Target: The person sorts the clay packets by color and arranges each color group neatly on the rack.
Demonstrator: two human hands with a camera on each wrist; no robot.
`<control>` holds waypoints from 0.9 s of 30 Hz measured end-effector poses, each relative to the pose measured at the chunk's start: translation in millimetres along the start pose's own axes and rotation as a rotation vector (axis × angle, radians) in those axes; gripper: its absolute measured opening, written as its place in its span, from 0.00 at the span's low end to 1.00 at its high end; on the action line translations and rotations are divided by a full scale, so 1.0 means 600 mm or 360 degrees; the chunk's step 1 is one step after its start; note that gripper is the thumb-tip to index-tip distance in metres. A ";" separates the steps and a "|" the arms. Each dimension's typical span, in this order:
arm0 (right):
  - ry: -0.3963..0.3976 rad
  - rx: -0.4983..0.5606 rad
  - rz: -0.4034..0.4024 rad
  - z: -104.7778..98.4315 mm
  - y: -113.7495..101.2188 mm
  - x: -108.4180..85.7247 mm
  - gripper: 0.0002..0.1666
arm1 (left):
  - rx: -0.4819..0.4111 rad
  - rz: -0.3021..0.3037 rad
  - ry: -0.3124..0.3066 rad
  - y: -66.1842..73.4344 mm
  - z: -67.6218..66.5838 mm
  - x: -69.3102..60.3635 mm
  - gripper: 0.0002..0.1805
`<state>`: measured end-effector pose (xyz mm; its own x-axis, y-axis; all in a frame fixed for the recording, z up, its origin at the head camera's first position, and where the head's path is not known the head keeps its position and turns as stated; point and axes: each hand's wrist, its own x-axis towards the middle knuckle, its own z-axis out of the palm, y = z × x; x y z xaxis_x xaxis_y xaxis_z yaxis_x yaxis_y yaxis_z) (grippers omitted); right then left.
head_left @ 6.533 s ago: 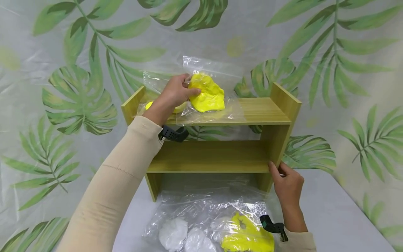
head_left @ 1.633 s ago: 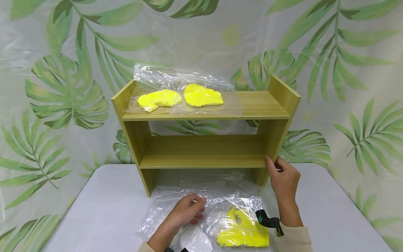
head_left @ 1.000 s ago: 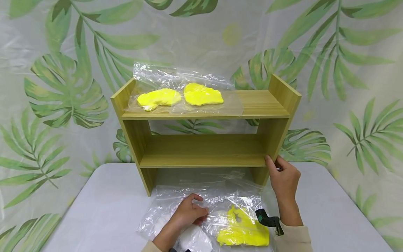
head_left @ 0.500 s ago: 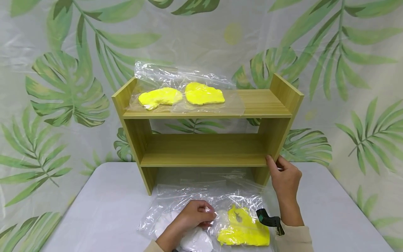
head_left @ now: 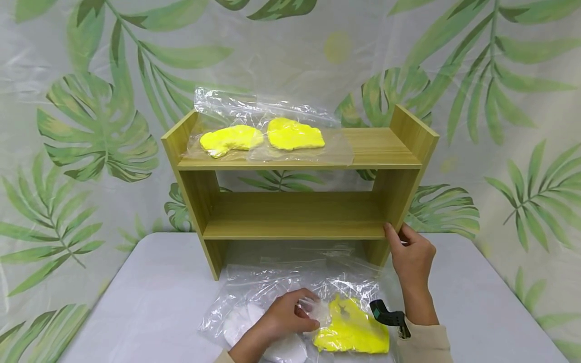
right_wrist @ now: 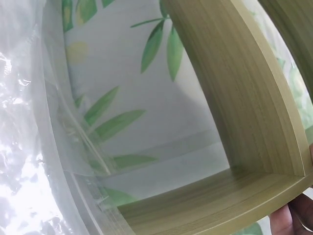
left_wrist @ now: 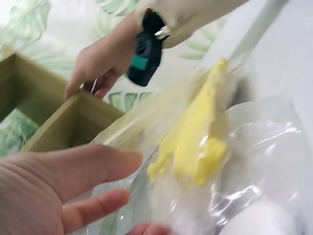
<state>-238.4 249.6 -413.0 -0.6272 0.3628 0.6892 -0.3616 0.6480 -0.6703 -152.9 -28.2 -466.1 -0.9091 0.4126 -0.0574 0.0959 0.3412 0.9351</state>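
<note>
My left hand (head_left: 288, 317) is over the clear zip bags on the table, thumb and fingers apart, beside a bag (head_left: 365, 292) of flattened yellow clay-like stuff (head_left: 354, 333). In the left wrist view its thumb and fingers (left_wrist: 90, 169) are spread near that bag; whether they touch the plastic I cannot tell. White lumps (head_left: 286, 350) in clear plastic lie partly under this hand. My right hand (head_left: 413, 257) grips the right side panel of a wooden shelf (head_left: 295, 229), thumb at the front edge. Only its fingertips (right_wrist: 281, 220) show in the right wrist view.
On the top board, two clear bags hold yellow lumps, a left one (head_left: 231, 139) and a right one (head_left: 295, 134). The shelf stands on a white-covered table (head_left: 159, 282). A leaf-patterned cloth (head_left: 290, 55) hangs behind.
My left hand has set the bagged yellow lump on the top board and come down to the table bags. There it has shifted right, towards the yellow bag. My right hand keeps its grip.
</note>
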 end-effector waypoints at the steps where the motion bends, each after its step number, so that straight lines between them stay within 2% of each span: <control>1: -0.0001 0.0001 0.0001 0.000 0.000 0.000 0.11 | 0.0089 0.0002 0.0044 0.002 0.003 -0.001 0.23; 3: -0.0003 -0.0002 0.0000 0.000 0.001 0.000 0.11 | 0.0221 0.0007 0.0125 0.006 0.010 -0.004 0.23; 6: -0.0005 -0.0009 -0.0004 0.000 0.002 0.000 0.12 | 0.0343 -0.0004 0.0232 0.011 0.022 -0.006 0.25; 10: -0.0003 -0.0014 -0.0003 -0.001 0.002 0.001 0.12 | 0.0499 0.0005 0.0373 0.010 0.037 -0.005 0.31; 13: -0.0005 -0.0004 0.0011 -0.001 0.002 0.001 0.12 | 0.0676 0.0001 0.0454 0.009 0.047 -0.004 0.35; 18: -0.0011 -0.0001 0.0026 -0.001 0.002 0.001 0.12 | 0.0932 -0.0047 0.0521 0.012 0.058 -0.004 0.40; 21: -0.0012 -0.0001 0.0022 0.000 0.002 0.001 0.12 | 0.1035 -0.0066 0.0537 0.013 0.062 -0.005 0.44; 24: -0.0012 -0.0002 0.0011 0.001 0.001 0.001 0.11 | 0.1111 -0.0086 0.0546 0.013 0.062 -0.005 0.49; 27: -0.0009 -0.0009 0.0005 0.001 0.001 0.002 0.11 | 0.1121 -0.0104 0.0545 0.011 0.061 -0.003 0.52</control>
<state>-239.6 250.1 -412.8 -0.6323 0.3608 0.6856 -0.3557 0.6509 -0.6706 -135.6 4.1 -472.4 -0.9851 0.1291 0.1138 0.1685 0.8583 0.4848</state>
